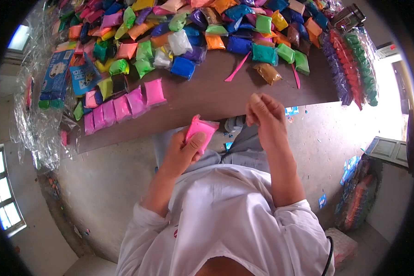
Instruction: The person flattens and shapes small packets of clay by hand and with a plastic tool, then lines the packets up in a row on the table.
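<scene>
My left hand (181, 149) grips a bright pink packet of modelling clay (204, 130) in clear film, the thumb lying across its front. It is held in front of the table's near edge, above my lap. To the right, my right hand (267, 112) is raised at the table edge with its fingers curled in and thumb pressed against them; anything inside is hidden. A row of pink and purple clay packets (123, 108) lies along the table's left front. Beyond my right hand are a brown-gold packet (267, 73) and two pink plastic strips, one a flat tool (238, 68).
Many coloured clay packets (239, 45) are heaped across the brown table (193, 94). Clear plastic bags and a blue printed box (56, 73) stand at the left. Long bagged rows of purple, red and green packets (345, 69) hang over the right corner. Paper scraps litter the floor.
</scene>
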`<action>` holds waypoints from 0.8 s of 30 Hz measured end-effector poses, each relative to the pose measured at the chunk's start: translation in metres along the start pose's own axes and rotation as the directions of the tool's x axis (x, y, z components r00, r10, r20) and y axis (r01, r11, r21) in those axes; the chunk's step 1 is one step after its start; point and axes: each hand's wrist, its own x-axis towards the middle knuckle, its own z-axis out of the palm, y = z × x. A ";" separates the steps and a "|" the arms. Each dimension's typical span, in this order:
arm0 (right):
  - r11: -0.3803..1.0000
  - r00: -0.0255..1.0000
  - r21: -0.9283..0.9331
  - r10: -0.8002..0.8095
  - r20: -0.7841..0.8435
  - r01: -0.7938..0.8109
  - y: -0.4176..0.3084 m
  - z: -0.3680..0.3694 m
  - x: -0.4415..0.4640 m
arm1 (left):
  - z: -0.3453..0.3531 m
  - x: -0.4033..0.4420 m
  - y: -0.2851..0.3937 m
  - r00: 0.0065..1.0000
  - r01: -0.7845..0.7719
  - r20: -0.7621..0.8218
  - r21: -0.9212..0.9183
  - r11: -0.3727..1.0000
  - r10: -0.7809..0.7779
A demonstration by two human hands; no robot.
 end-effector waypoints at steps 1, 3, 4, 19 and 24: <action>0.992 1.000 -0.127 -0.005 0.030 0.009 0.000 0.003 -0.005 | -0.002 0.001 -0.001 1.000 -0.007 -0.003 -0.005 1.000 0.007; 0.967 0.998 -0.253 -0.007 0.063 0.023 -0.002 0.011 -0.011 | 0.000 0.003 0.001 1.000 -0.017 -0.008 -0.010 1.000 0.017; 0.963 0.997 -0.269 0.023 0.079 -0.001 -0.003 0.018 -0.014 | 0.005 0.003 0.006 0.999 -0.028 -0.017 -0.013 1.000 0.028; 0.991 0.952 0.002 0.129 0.276 -0.135 0.029 0.034 -0.017 | 0.011 0.002 0.015 0.999 -0.035 -0.003 0.038 0.999 0.035; 0.972 0.968 0.194 0.087 0.234 -0.135 0.044 0.035 -0.021 | 0.006 0.003 0.008 0.999 -0.042 -0.013 0.016 0.999 0.042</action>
